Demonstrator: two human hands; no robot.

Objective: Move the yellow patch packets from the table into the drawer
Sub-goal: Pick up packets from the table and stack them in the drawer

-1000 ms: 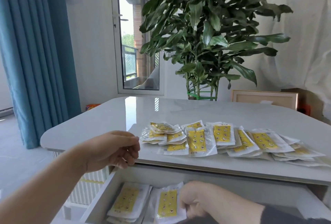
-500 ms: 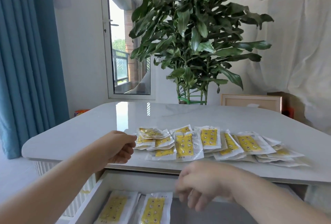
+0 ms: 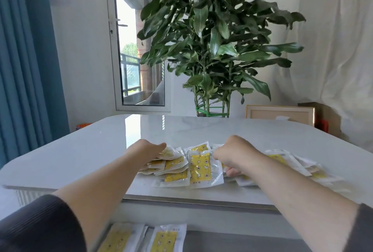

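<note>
Several yellow patch packets (image 3: 198,168) lie overlapping in a row near the front edge of the white table (image 3: 101,151). My left hand (image 3: 149,151) rests on the left end of the row with its thumb over the top packet (image 3: 171,153); its fingers are hidden. My right hand (image 3: 236,155) is on the middle of the row, fingers curled down around the near edge of a packet there. Below the table edge the drawer (image 3: 242,241) stands pulled out, and two packets (image 3: 167,239) lie flat side by side in its left part.
A large leafy plant (image 3: 214,46) stands behind the table, with a framed board (image 3: 280,113) leaning to its right. A blue curtain (image 3: 22,70) hangs at the left beside a glass door (image 3: 139,60). A white sheet (image 3: 343,50) covers the right wall.
My right hand has come up out of the drawer, leaving a packet there, and now sits on the row. My left hand has moved from the table edge onto the left end of the row.
</note>
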